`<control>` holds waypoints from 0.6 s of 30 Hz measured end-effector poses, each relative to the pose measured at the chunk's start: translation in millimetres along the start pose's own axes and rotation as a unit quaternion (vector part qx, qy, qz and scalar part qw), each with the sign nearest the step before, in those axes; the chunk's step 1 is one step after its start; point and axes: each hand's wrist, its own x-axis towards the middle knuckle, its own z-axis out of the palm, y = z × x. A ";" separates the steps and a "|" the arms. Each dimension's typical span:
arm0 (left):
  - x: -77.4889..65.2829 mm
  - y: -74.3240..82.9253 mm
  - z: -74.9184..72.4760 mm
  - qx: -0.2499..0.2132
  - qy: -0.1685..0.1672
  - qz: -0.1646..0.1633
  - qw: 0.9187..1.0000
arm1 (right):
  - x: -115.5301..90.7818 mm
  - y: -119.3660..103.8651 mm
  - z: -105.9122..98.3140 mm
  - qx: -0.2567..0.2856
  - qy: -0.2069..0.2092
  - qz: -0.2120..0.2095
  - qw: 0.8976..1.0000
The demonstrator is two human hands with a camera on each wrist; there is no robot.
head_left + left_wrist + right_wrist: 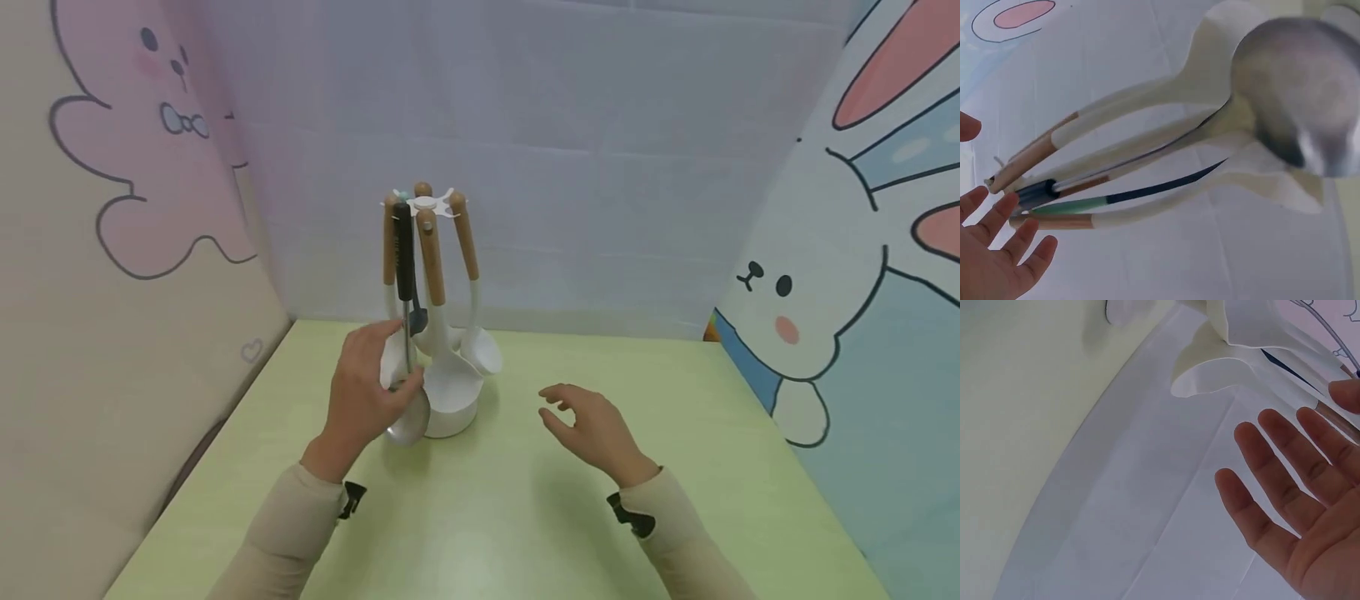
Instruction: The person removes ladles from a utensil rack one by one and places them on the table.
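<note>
A metal ladle (404, 250) with a black handle hangs upright on the front left of a white utensil rack (452, 423). My left hand (363, 387) is beside its thin shaft, thumb and fingers apart. In the left wrist view the fingers are spread and grip nothing, and the ladle's bowl looms large at the right. Whether any finger touches the shaft cannot be told. My right hand (596, 429) hovers to the right of the rack, its fingers loosely bent and holding nothing. The right wrist view shows that palm and its separated fingers.
Several white utensils with wooden handles (465, 237) hang around the rack, along with a dark utensil with a green handle (1072, 206). All stand on a pale yellow-green table (480, 517). A light cloth (562, 208) covers the back, with cartoon-printed cloths at both sides.
</note>
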 end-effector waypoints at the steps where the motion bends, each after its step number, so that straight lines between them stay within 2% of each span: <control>1: 8.6 -3.0 -3.3 -0.002 0.006 -0.002 1.000 | 5.7 -1.5 0.5 0.004 -0.002 -0.004 1.000; 4: 37.2 -10.1 -10.8 -0.014 0.021 -0.014 1.000 | 22.4 -6.5 1.7 0.016 -0.006 -0.018 1.000; 6: 56.5 -13.7 -14.6 -0.027 0.020 -0.029 0.999 | 33.3 -10.9 2.0 0.021 -0.007 -0.027 0.999; 10: 93.0 -19.6 -12.5 -0.058 -0.001 -0.088 0.994 | 52.8 -17.7 1.7 0.033 -0.008 -0.038 0.999; 14: 120.8 -23.7 -5.5 -0.083 -0.039 -0.168 0.982 | 69.9 -22.2 4.8 0.046 -0.005 -0.042 0.998; 18: 138.9 -27.8 4.5 -0.118 -0.058 -0.224 0.966 | 87.9 -22.6 9.9 0.056 0.005 -0.041 0.998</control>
